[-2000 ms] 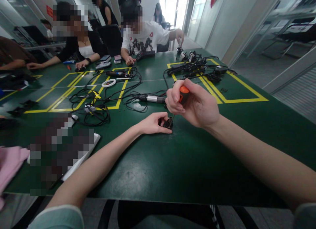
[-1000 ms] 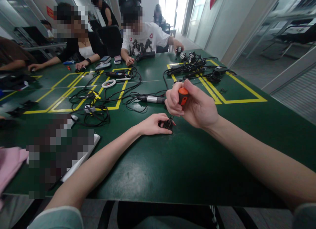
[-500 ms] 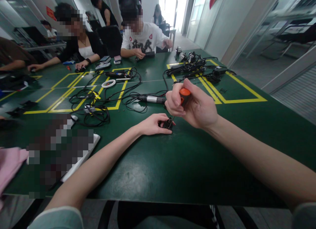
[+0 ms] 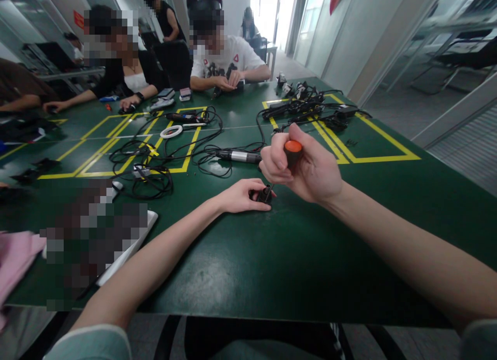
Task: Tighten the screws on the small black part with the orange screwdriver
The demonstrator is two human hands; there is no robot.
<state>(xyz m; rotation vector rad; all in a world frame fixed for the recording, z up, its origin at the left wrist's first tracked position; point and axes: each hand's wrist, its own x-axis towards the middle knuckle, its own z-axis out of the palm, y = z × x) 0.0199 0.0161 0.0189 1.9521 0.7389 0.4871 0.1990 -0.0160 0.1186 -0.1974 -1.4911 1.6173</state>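
A small dark part [image 4: 265, 195] with an upright round post rests on the green table [image 4: 217, 267]. My left hand [image 4: 245, 195] is closed around it, thumb in front and fingers behind, pinning it to the tabletop. In my right hand [image 4: 310, 166] is a screwdriver [image 4: 293, 152] with an orange-capped dark handle. Its thin shaft slants down to the dark part, and the tip is too small to make out. Just behind my hands lies a black and silver cylindrical tool [image 4: 239, 156] with a cable.
Tangled black cables [image 4: 149, 181] and a white ring [image 4: 171, 131] lie to the left, inside yellow tape lines. More black cables and adapters [image 4: 298, 105] are piled at the back right. A white-edged tray [image 4: 149, 220] sits front left. Co-workers [image 4: 229, 60] sit across the table.
The screwdriver handle has turned and tilted slightly in my right hand; my left hand stays put. Across the table, a co-worker's raised hand has come down to meet the other hand.
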